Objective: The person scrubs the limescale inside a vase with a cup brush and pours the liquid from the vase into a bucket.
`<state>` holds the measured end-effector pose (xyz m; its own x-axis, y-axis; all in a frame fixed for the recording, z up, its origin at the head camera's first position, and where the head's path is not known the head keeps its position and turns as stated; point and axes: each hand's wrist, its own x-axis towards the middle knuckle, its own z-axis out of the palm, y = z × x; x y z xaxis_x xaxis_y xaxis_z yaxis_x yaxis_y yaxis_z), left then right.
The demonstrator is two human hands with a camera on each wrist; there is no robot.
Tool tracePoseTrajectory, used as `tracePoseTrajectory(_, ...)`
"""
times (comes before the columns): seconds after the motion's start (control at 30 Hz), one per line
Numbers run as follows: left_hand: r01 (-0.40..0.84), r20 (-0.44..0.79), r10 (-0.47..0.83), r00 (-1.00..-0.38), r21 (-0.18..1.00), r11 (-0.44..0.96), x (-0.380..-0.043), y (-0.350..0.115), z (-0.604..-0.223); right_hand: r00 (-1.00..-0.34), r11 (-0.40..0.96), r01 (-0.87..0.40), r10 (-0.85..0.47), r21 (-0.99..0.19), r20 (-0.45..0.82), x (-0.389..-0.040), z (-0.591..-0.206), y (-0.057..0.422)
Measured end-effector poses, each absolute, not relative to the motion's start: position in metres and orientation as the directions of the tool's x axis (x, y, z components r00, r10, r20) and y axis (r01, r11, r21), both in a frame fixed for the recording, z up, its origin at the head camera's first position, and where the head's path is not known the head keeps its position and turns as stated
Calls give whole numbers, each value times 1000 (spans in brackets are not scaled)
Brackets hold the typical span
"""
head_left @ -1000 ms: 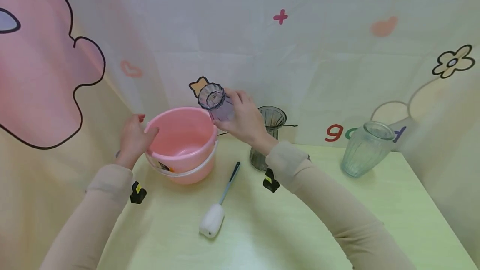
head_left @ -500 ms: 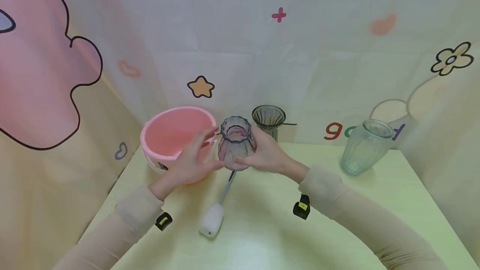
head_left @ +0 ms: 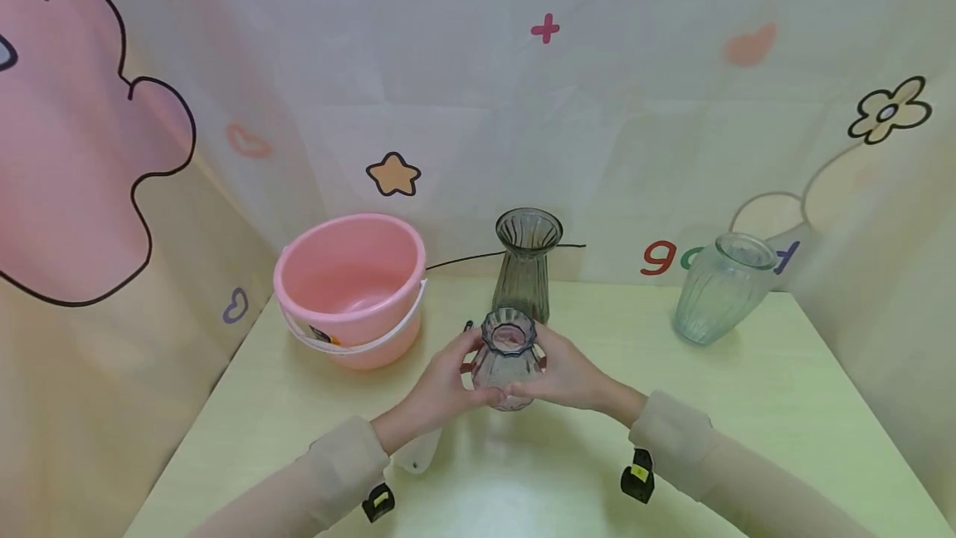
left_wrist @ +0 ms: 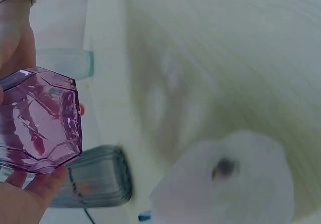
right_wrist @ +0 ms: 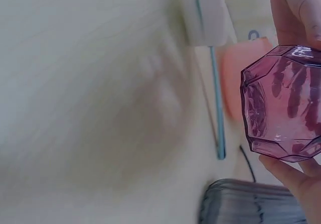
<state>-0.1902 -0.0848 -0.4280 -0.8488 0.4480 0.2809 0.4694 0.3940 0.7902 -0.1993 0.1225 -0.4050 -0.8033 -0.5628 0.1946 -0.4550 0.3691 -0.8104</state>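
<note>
A small purple-tinted glass vase (head_left: 506, 372) with a scalloped rim is held above the table between both hands, its mouth facing up. My left hand (head_left: 444, 380) holds its left side, and my right hand (head_left: 571, 372) grips the right side. The thumbs lie across its near face, almost meeting. Its faceted base (left_wrist: 42, 121) shows in the left wrist view. Below the left hand lies a bottle brush with a white sponge head (right_wrist: 204, 18) and a blue handle (right_wrist: 217, 103); the head view shows only parts of it.
A pink bucket (head_left: 377, 310) with a white handle stands at the back left. A tall grey fluted vase (head_left: 523, 272) stands just behind the hands. At the back right is a pale green glass vase (head_left: 720, 293). A printed curtain (head_left: 597, 106) hangs behind the table (head_left: 672, 405).
My right hand has carried the purple vase from beside the bucket's rim toward the front and right. My left hand has left the bucket and now holds the vase too.
</note>
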Motion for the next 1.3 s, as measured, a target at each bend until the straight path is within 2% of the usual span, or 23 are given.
tracePoseTrajectory(0.13, 466, 258, 472, -843, 788, 402, -192, -69, -440, -818, 385, -443, -542, -810, 190, -204, -435, 141)
tracePoseTrajectory(0.27, 476, 260, 490, -832, 788, 391, -198, -54, -450, -845, 406, -414, -505, -815, 178, -206, -448, 157)
tracePoseTrajectory(0.63, 506, 209, 538, -817, 707, 494, -241, -4, -457, -909, 491, -359, -378, -794, 177, -232, -467, 201)
tracePoseTrajectory(0.9, 448, 125, 556, -822, 745, 494, -276, 27, -463, -935, 514, -323, -300, -795, 187, -252, -473, 225)
tracePoseTrajectory(1.3, 419, 77, 567, -820, 754, 505, -292, 58, -471, -959, 568, -247, -260, -785, 114, -261, -479, 252)
